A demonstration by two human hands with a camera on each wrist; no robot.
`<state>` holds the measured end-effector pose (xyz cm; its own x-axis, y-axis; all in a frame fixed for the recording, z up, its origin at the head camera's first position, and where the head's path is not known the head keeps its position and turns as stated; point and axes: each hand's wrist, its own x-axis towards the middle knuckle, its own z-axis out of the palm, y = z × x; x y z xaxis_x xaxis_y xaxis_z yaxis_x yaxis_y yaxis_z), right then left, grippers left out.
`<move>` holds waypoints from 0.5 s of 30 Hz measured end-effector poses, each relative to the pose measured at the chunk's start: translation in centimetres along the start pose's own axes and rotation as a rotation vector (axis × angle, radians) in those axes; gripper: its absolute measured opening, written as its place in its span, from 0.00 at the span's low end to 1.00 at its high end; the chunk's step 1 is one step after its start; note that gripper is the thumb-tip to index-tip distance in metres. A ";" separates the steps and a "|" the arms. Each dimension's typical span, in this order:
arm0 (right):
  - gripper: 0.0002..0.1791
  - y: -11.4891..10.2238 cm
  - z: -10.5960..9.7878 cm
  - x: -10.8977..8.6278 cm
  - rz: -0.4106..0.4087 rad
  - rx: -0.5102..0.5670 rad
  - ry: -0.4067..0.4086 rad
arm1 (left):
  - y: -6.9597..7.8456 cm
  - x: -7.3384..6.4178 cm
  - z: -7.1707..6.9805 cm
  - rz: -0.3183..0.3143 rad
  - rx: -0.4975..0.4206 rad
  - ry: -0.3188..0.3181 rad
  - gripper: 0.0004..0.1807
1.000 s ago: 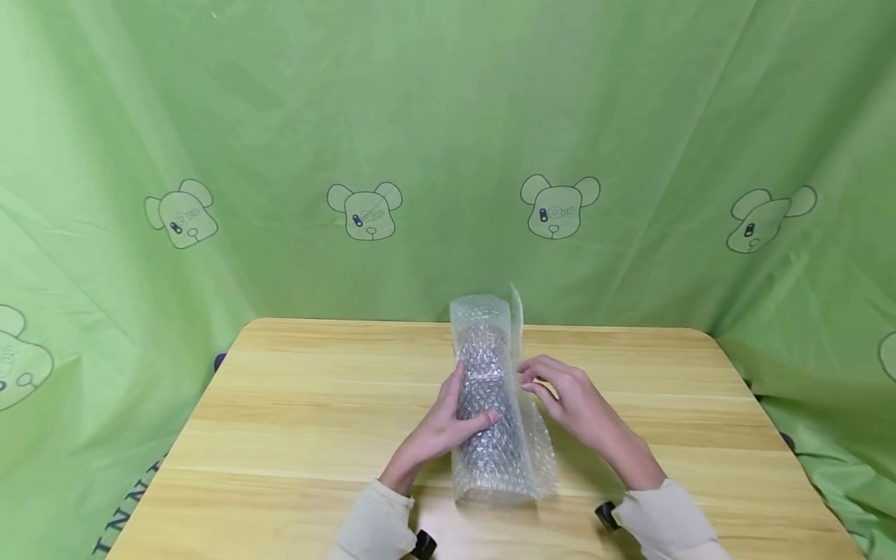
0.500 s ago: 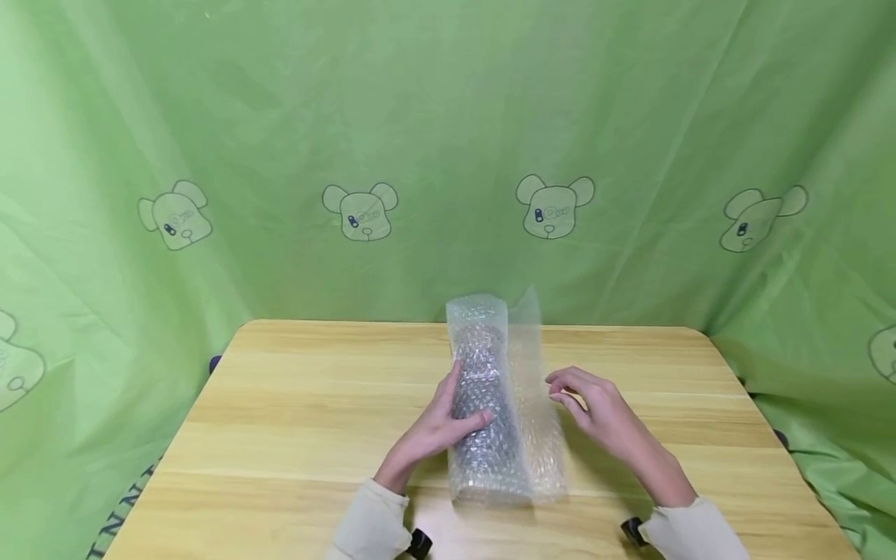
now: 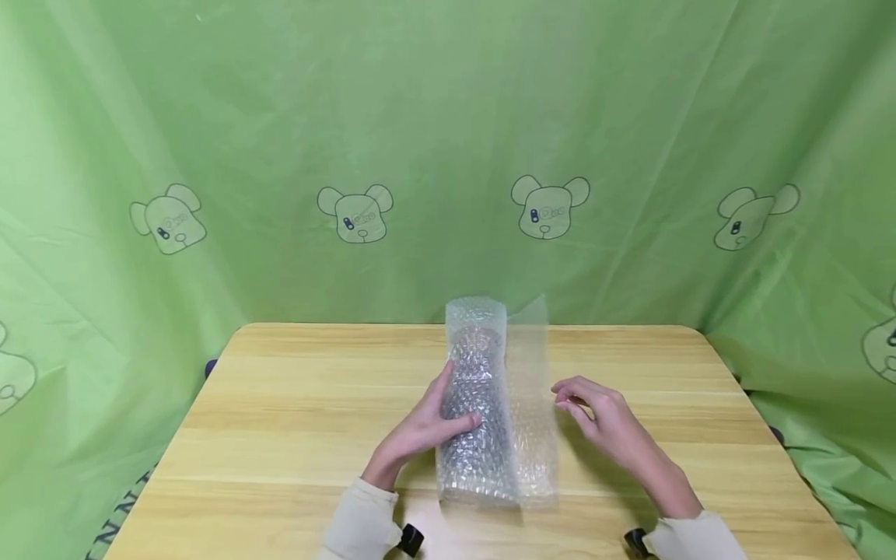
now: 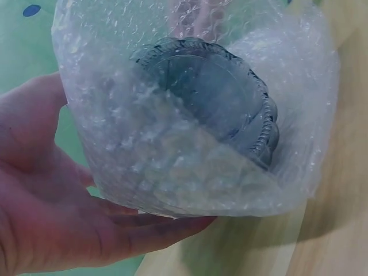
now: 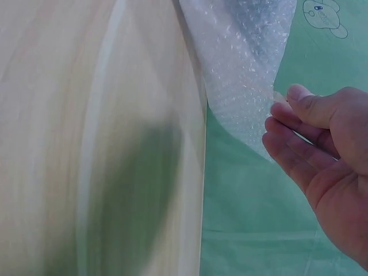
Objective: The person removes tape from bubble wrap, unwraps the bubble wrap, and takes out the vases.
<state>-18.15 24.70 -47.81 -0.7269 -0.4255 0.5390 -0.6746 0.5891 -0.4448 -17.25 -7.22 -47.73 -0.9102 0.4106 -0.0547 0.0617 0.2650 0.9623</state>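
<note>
Backdrop: green fabric sheet [image 3: 448, 117] w/ outlined animal-head prints. In front, pale wood-grain desk [image 3: 294, 404], rounded far corners. At desk ctr., lengthwise: clear, cylindrical bubble-wrap roll [image 3: 483, 467], loose flap [image 3: 535, 435] extending to R. Inside, seen at roll's near end per L wrist view: blue-grey, round, scallop-edged glass item [image 4: 218, 98]. L grip [image 3: 423, 420], bare hand, holds roll from L side, thumb on top. R grip [image 3: 595, 412], bare hand, thumb & fingertips pinching flap's R edge. Small black units [image 3: 411, 540] at both cuffs.
</note>
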 end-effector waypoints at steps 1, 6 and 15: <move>0.12 0.1 0.0 -0.1 0.002 -0.002 0.001 | 0.0 0.0 -0.1 0.001 0.002 -0.003 0.62; 0.13 0.5 0.1 -0.7 0.019 -0.005 -0.003 | 0.0 -0.1 -0.2 0.003 0.006 -0.009 0.63; 0.14 1.5 0.3 -1.9 0.057 -0.034 -0.038 | -0.1 -0.1 -0.3 -0.018 -0.016 -0.018 0.62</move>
<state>-17.88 26.19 -49.72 -0.7689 -0.4161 0.4854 -0.6276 0.6360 -0.4490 -17.30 -7.54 -47.74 -0.9035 0.4218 -0.0763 0.0391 0.2584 0.9652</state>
